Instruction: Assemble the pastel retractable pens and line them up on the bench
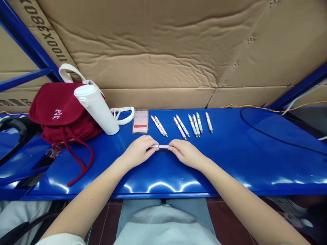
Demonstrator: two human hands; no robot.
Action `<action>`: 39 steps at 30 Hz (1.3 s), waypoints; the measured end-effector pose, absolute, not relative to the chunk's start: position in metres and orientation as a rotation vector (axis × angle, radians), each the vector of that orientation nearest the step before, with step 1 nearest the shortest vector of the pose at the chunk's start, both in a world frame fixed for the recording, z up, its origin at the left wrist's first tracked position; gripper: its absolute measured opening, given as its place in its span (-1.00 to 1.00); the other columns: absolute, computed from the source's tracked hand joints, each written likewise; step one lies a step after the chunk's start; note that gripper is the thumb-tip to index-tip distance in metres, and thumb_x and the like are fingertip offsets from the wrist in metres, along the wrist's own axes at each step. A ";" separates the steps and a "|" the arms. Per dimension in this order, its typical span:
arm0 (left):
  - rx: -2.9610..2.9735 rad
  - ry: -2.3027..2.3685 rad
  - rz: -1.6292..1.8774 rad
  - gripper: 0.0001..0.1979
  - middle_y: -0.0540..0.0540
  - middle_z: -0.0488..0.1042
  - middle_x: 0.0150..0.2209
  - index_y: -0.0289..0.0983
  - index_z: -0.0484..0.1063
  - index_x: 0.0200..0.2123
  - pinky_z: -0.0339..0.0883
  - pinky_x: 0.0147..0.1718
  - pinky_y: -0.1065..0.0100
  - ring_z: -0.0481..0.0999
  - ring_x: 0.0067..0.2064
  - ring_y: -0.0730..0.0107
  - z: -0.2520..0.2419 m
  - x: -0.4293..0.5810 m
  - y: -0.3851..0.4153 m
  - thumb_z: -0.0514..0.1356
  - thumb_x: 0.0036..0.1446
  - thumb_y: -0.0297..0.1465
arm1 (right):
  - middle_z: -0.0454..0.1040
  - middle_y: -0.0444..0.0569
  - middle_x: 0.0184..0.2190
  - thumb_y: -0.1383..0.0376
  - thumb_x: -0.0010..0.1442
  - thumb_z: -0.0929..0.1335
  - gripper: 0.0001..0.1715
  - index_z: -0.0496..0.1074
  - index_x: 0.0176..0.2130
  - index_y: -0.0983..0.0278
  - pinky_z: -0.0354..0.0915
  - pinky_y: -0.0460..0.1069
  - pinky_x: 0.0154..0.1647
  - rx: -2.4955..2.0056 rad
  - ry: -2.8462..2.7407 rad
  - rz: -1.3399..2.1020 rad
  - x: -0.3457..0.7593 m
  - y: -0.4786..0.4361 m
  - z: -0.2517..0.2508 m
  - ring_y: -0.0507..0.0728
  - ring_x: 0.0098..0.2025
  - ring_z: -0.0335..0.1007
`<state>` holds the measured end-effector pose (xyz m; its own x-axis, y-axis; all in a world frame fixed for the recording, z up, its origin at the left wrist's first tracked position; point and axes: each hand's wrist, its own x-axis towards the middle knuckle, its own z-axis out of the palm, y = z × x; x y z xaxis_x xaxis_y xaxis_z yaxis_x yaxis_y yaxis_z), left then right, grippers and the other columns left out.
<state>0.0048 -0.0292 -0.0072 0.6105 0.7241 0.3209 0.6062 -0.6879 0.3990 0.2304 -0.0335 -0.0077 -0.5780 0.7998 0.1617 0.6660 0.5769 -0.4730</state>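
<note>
Pink pen (160, 146) held in narrow grips by left hand (138, 151) and right hand (186, 153) (cardboard (42, 30) behind reads 1100X380).

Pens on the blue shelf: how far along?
Done: eight pink and mint pens lie side by side on the blue shelf. In hand: a pale pink pen, level, held at its ends between the left hand and right hand. Left: no other pens show, so how much remains cannot be told.
</note>
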 end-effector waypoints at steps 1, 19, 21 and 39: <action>2.586 1.094 0.676 -0.82 -0.07 0.45 -0.27 -0.25 0.44 -0.23 0.30 -0.21 0.31 0.41 -0.23 0.35 -0.007 0.005 -0.030 0.07 0.22 -0.34 | 0.47 -0.01 -0.35 0.26 0.30 0.16 -0.72 0.39 -0.31 0.28 0.22 -0.04 -0.33 -1.196 -2.458 0.534 0.230 -0.034 -0.008 0.10 -0.33 0.37; 2.592 1.387 0.956 -0.51 -0.17 0.31 0.04 -0.21 0.20 0.12 0.15 0.07 0.09 0.26 0.10 0.13 -0.004 0.004 -0.027 0.15 0.11 -0.29 | 0.47 0.10 -0.44 0.18 0.26 0.11 -0.59 0.41 -0.35 0.32 -0.09 -0.05 -0.56 -2.114 -1.785 -0.118 0.283 -0.005 0.006 0.15 -0.45 0.35; 2.601 1.374 0.944 -0.55 -0.17 0.33 0.03 -0.22 0.24 0.08 0.16 0.06 0.09 0.27 0.08 0.13 -0.004 0.004 -0.028 0.14 0.12 -0.29 | 0.47 0.11 -0.45 0.17 0.26 0.11 -0.57 0.41 -0.37 0.32 -0.10 -0.05 -0.57 -2.140 -1.827 -0.136 0.281 -0.004 0.005 0.15 -0.46 0.36; 2.616 1.336 0.843 -0.72 -0.08 0.44 -0.09 -0.21 0.41 -0.09 0.17 0.02 0.16 0.35 -0.01 0.23 -0.005 0.004 -0.027 0.12 0.15 -0.26 | 0.38 0.09 0.05 0.16 0.25 0.21 -0.54 0.31 0.09 0.28 0.06 0.12 0.01 -1.274 -2.547 -0.246 0.221 -0.016 -0.019 0.26 0.00 0.26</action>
